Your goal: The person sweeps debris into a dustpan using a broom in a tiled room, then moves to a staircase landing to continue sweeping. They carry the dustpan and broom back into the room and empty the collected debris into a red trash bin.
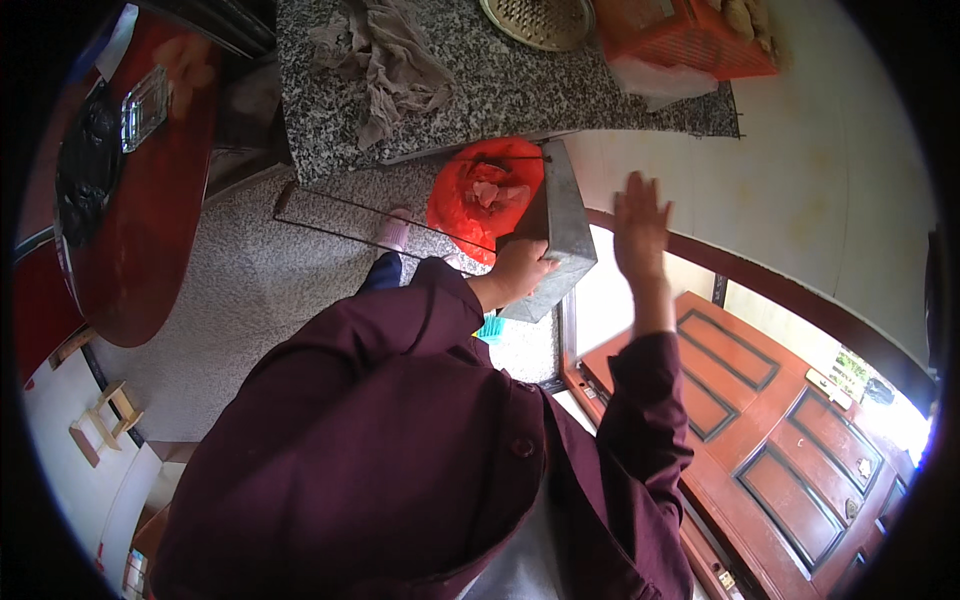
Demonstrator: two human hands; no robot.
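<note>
My left hand (522, 271) grips the edge of a grey sheet-metal dustpan (574, 225), tilted over a red plastic bag (487, 191) on the floor. Pale scraps lie in the bag. The dustpan has a long wire handle (352, 202) that reaches to the left. My right hand (641, 225) is raised to the right of the dustpan, fingers apart, with nothing in it. Behind the dustpan, part of a turquoise plastic thing (491, 328), perhaps broom bristles, shows on the floor.
A granite counter (495, 97) bears a grey rag (390, 67), a round metal grater or strainer (544, 19) and a red plastic basket (690, 45). A dark red table (165, 247) stands at left, a wooden stool (109, 420) at lower left. At right is a reddish-brown door (750, 405).
</note>
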